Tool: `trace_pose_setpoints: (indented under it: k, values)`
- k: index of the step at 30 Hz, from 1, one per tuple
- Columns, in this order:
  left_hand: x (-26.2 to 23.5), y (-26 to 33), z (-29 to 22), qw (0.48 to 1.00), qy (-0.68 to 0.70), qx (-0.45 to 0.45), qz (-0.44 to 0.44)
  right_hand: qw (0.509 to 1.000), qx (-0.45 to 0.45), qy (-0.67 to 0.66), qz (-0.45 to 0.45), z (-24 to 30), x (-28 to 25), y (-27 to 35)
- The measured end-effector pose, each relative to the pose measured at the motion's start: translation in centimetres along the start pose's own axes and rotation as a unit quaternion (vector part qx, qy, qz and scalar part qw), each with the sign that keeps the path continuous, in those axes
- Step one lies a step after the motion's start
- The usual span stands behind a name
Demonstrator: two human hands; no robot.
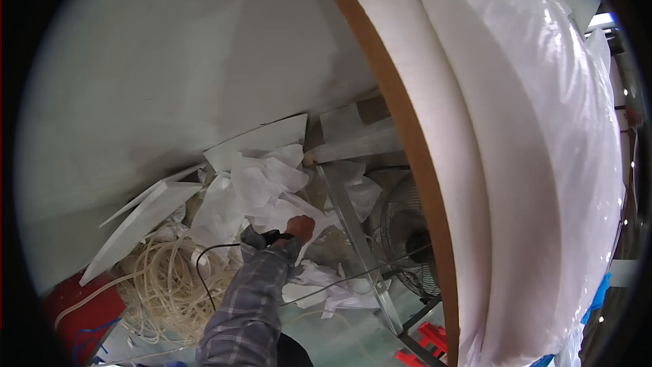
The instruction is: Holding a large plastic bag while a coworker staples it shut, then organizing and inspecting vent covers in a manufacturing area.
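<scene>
Plaid-sleeved right hand (299,227) grips a black corded tool (273,236) against crumpled white sheeting (255,187); left hand unseen.

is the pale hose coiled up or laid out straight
Coiled, loosely. The hose lies in tangled overlapping loops on the floor, left of the plaid sleeve, beside the red box.

Hand (299,226) sits in tight spot: white scraps (255,187) on left, metal bar (353,231) & fan (407,238) on right, hose pile (163,278) below.
</scene>
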State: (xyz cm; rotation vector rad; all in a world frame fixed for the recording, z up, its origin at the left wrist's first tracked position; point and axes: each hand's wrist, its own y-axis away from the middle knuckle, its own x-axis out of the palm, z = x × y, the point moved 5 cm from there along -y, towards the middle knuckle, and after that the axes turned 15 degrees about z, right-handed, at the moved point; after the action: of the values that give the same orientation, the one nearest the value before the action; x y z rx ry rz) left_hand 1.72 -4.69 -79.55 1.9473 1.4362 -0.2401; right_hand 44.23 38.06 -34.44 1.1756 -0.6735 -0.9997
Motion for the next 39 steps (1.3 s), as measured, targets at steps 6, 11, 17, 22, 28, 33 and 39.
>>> trace_pose_setpoints:
  k: [6, 11, 17, 22, 28, 33, 39]
  values:
    - [-14.6, 5.2, 3.9, 0.978, 0.024, -0.197, -0.063, 0.998, 0.027, -0.046, -0.023, -0.2, -0.4, -2.1]
    - [-20.2, 5.9, 11.1, 0.951, -0.166, -0.258, -0.034, 0.999, 0.041, 0.005, 0.035, -2.2, 0.2, -3.8]
    - [-19.7, 6.0, 17.7, 0.951, -0.215, -0.214, -0.061, 0.998, 0.004, 0.04, 0.041, -0.2, 0.5, -6.2]
    - [-18.1, 8.5, 14.7, 0.94, -0.208, -0.267, -0.033, 0.999, 0.011, 0.031, 0.014, 3.6, 1.6, -6.3]
    - [-21.0, 15.3, 4.1, 0.962, -0.251, -0.092, -0.054, 0.995, -0.026, 0.06, 0.076, 7.0, 3.1, -7.5]
    - [-25.4, 23.3, -6.4, 0.991, -0.06, -0.116, -0.035, 0.989, -0.091, 0.077, 0.086, 7.4, 5.1, -5.0]
    - [-28.0, 36.5, -21.9, 0.992, 0.024, -0.038, -0.121, 0.957, -0.268, 0.033, 0.11, 12.5, 9.3, 0.8]
